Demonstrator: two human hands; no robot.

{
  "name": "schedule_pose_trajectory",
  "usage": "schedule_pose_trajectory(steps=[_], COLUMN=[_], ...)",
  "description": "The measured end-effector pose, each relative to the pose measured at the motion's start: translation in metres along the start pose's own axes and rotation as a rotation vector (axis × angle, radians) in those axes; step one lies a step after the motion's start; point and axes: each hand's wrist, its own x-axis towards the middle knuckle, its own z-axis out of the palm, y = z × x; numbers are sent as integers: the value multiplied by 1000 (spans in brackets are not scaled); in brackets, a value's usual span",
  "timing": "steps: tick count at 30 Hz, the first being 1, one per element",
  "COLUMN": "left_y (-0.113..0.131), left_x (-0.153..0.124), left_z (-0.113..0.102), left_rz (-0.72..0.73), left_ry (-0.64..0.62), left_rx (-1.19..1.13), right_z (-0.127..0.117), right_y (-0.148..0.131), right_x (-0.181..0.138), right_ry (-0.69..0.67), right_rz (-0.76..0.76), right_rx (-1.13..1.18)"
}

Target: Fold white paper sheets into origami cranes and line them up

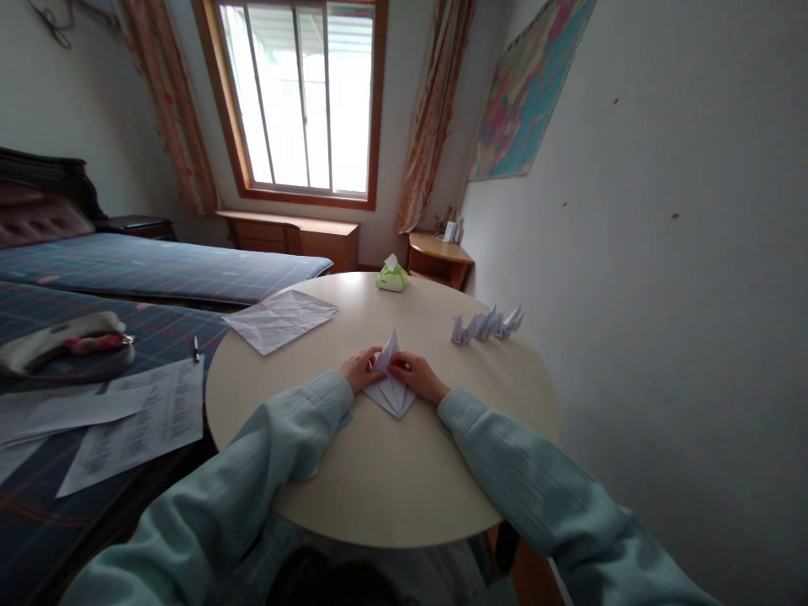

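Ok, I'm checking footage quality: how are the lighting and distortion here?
Head view: the window glares, washed to white; head view: the right wall darkens toward the bottom; head view: wide-angle stretch seems to lengthen the sleeves; head view: the folded paper looks soft.

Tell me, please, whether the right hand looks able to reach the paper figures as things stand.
Likely yes: only bare table shows between the right hand and the paper figures, ahead to its right. It has hold of the folded sheet, though, so would probably need to let go first.
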Motion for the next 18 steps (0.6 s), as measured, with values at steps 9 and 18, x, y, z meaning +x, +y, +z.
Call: schedule_pose_trajectory(steps=[9,18], left_y=[0,9], left_x=[1,0], left_z=[0,-4], left_rz=[23,-17], left_ry=[-9,8], left_rx=[35,116], right_z=[0,5], right_y=[-3,2], right_x=[1,1], right_ry=[16,21], right_rz=[22,6], right_rx=[-143,-223])
